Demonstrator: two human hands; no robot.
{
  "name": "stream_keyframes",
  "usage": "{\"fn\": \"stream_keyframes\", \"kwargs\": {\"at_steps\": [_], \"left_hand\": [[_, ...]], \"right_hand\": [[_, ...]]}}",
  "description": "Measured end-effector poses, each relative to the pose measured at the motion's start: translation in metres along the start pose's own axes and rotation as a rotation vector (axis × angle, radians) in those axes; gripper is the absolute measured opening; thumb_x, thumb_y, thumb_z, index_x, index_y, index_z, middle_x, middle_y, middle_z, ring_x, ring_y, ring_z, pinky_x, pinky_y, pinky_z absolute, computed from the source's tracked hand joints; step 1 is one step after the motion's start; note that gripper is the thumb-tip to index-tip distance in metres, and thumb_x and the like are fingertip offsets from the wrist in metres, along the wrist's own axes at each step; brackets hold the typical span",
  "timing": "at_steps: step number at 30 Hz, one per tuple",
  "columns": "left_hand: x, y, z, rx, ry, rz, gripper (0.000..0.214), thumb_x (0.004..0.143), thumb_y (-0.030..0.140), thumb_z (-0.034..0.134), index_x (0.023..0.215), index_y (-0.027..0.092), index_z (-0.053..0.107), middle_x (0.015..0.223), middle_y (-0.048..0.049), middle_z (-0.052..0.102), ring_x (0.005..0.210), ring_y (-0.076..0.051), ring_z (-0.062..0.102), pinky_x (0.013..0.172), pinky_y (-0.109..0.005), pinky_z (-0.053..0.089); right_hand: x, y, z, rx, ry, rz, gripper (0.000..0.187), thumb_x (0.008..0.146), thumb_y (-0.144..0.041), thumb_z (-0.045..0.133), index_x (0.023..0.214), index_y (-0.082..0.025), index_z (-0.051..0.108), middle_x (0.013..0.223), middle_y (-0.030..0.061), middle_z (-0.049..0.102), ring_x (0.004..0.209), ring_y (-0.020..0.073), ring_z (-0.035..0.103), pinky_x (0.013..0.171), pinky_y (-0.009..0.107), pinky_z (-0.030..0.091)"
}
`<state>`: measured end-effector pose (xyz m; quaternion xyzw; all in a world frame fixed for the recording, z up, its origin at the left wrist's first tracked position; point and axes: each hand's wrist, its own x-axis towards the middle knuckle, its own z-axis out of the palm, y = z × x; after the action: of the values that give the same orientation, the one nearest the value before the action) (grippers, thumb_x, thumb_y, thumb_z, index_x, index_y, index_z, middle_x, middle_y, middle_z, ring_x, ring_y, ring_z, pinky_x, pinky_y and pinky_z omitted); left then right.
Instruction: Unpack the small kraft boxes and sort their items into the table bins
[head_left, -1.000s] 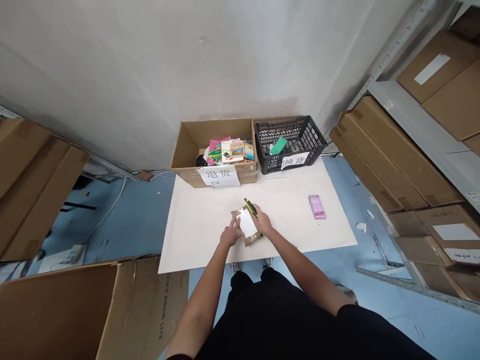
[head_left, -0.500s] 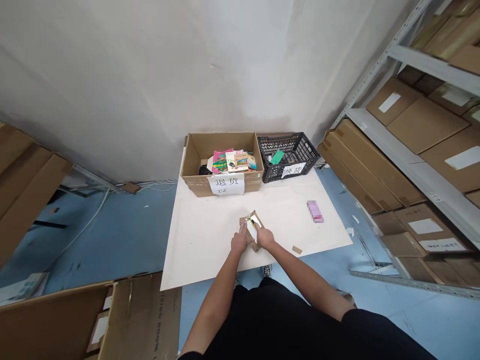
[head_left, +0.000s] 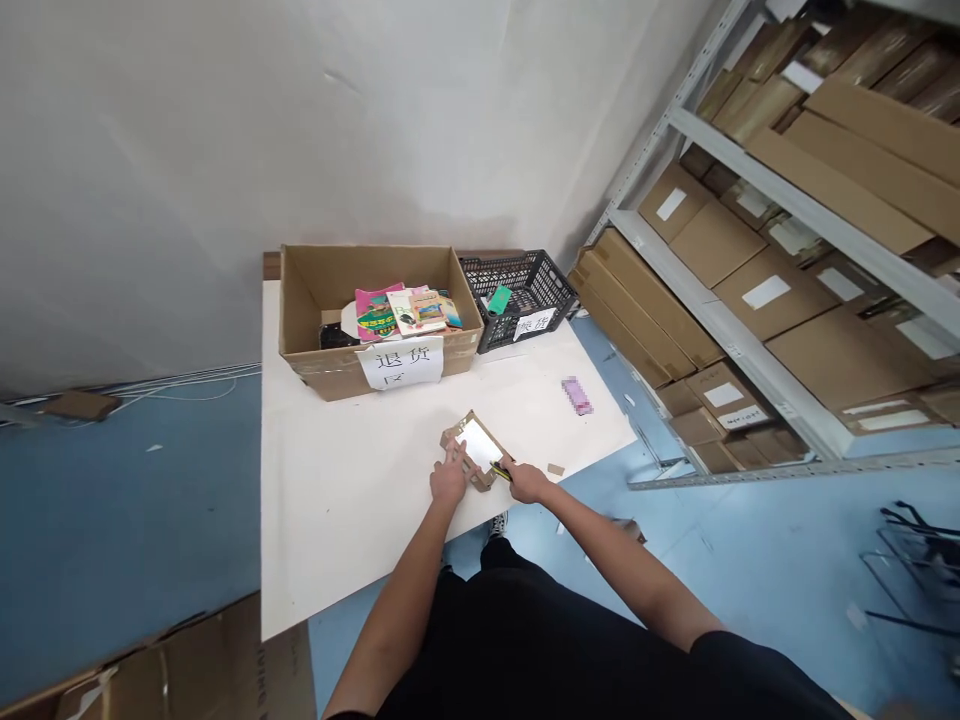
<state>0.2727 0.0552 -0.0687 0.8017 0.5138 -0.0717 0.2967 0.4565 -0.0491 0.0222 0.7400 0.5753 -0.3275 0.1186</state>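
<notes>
A small brown cardboard parcel (head_left: 480,447) lies flat on a white surface (head_left: 337,480), close to the edge nearest the person and set at a slant. A blank-looking white label (head_left: 474,437) covers most of its top. The left hand (head_left: 449,477) reaches over the parcel's left side with fingers stretched out and slightly apart, resting on it; whether the thumb pinches the edge is too small to tell. The right hand (head_left: 527,483) is wrapped around a yellow-and-black cutter (head_left: 500,471), its front end over the parcel's lower right corner. Whether the blade touches the cardboard cannot be made out.

Just right of the right hand lies a scrap of brown card (head_left: 556,469). Farther back on the right is a pink item (head_left: 577,396), blurred into squares.

At the back of the surface stands a cardboard box (head_left: 322,375), holding a pile of colourful books (head_left: 405,312). A white paper sign (head_left: 401,362) with handwritten Chinese characters hangs on its front. Just beside it, to the right, a black plastic crate (head_left: 493,335) holds a green item (head_left: 499,299) and bears a similar, smaller sign (head_left: 535,323).

Beyond are a pale grey wall (head_left: 300,150), a blue floor (head_left: 187,520) and, on the right, metal shelving (head_left: 750,163) packed with brown cartons (head_left: 716,240).
</notes>
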Motion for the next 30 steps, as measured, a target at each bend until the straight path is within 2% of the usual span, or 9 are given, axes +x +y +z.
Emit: {"fn": "stream_keyframes", "kwargs": {"at_steps": [6,8,10,13,17,20,23,26,30], "left_hand": [[0.001,0.008,-0.004,0.0,-0.003,-0.036,0.078,0.096,0.061,0.048,0.168,0.042,0.025,0.18,0.0031,0.005,0.127,-0.041,0.055,0.093,-0.053,0.057],[0.001,0.01,-0.004,0.011,-0.017,-0.044,0.077,0.097,0.059,0.048,0.168,0.041,0.025,0.18,0.0024,0.002,0.128,-0.041,0.054,0.093,-0.054,0.057],[0.001,0.011,-0.005,0.02,-0.043,-0.035,0.074,0.098,0.056,0.046,0.167,0.042,0.026,0.18,0.0014,-0.002,0.129,-0.041,0.054,0.094,-0.054,0.057],[0.001,0.013,-0.006,0.036,-0.069,-0.015,0.069,0.1,0.054,0.044,0.166,0.043,0.029,0.18,-0.0007,-0.004,0.131,-0.042,0.053,0.096,-0.056,0.055],[0.0,0.029,-0.006,0.109,-0.061,-0.06,0.068,0.101,0.055,0.044,0.166,0.038,0.033,0.18,-0.0073,0.004,0.13,-0.041,0.054,0.098,-0.055,0.055],[-0.002,0.049,0.002,0.138,-0.033,-0.128,0.069,0.102,0.056,0.045,0.166,0.032,0.035,0.177,-0.0155,0.011,0.129,-0.041,0.056,0.099,-0.054,0.055],[-0.006,0.066,0.016,0.143,0.008,-0.178,0.07,0.102,0.056,0.045,0.165,0.026,0.037,0.174,-0.0224,0.019,0.13,-0.042,0.057,0.098,-0.054,0.055],[-0.013,0.074,0.029,0.163,0.039,-0.204,0.071,0.102,0.059,0.044,0.163,0.022,0.04,0.168,-0.0282,0.029,0.128,-0.044,0.059,0.095,-0.055,0.058],[-0.021,0.075,0.035,0.175,0.056,-0.228,0.081,0.099,0.067,0.045,0.163,0.018,0.04,0.158,-0.0319,0.039,0.132,-0.047,0.055,0.093,-0.056,0.059]], "right_hand": [[-0.024,0.016,-0.004,0.022,-0.042,0.012,0.064,0.081,-0.015,0.063,0.143,-0.028,0.056,0.112,0.0109,0.076,0.097,0.0314,0.071,0.074,0.032,0.046],[-0.029,0.028,-0.006,0.094,0.014,0.006,0.062,0.083,-0.016,0.062,0.143,-0.03,0.055,0.107,0.0079,0.076,0.095,0.0293,0.072,0.074,0.031,0.045],[-0.032,0.039,-0.003,0.231,0.122,0.033,0.064,0.089,-0.02,0.058,0.151,-0.032,0.047,0.102,0.004,0.076,0.089,0.0249,0.072,0.074,0.029,0.047],[-0.027,0.05,0.013,0.521,0.247,0.139,0.068,0.094,-0.023,0.05,0.159,-0.032,0.032,0.099,-0.0002,0.076,0.076,0.0183,0.072,0.071,0.026,0.051],[-0.008,0.045,0.044,0.791,0.311,0.291,0.064,0.095,-0.024,0.042,0.158,-0.024,0.031,0.109,0.005,0.075,0.077,0.0193,0.075,0.07,0.03,0.058],[0.013,0.038,0.053,0.757,0.405,0.302,0.06,0.1,-0.035,0.045,0.158,-0.022,0.034,0.124,0.0101,0.073,0.102,0.0246,0.076,0.084,0.035,0.059],[0.038,0.034,0.043,0.644,0.439,0.236,0.069,0.1,-0.043,0.054,0.162,-0.023,0.029,0.136,0.0109,0.068,0.122,0.0278,0.069,0.096,0.036,0.055],[0.063,0.029,0.024,0.493,0.381,0.263,0.075,0.101,-0.04,0.057,0.166,-0.023,0.024,0.136,0.0125,0.068,0.124,0.0278,0.067,0.096,0.034,0.052],[0.082,0.023,0.006,0.356,0.329,0.248,0.071,0.103,-0.034,0.056,0.166,-0.027,0.025,0.137,0.013,0.066,0.12,0.0259,0.068,0.094,0.031,0.049]]}}
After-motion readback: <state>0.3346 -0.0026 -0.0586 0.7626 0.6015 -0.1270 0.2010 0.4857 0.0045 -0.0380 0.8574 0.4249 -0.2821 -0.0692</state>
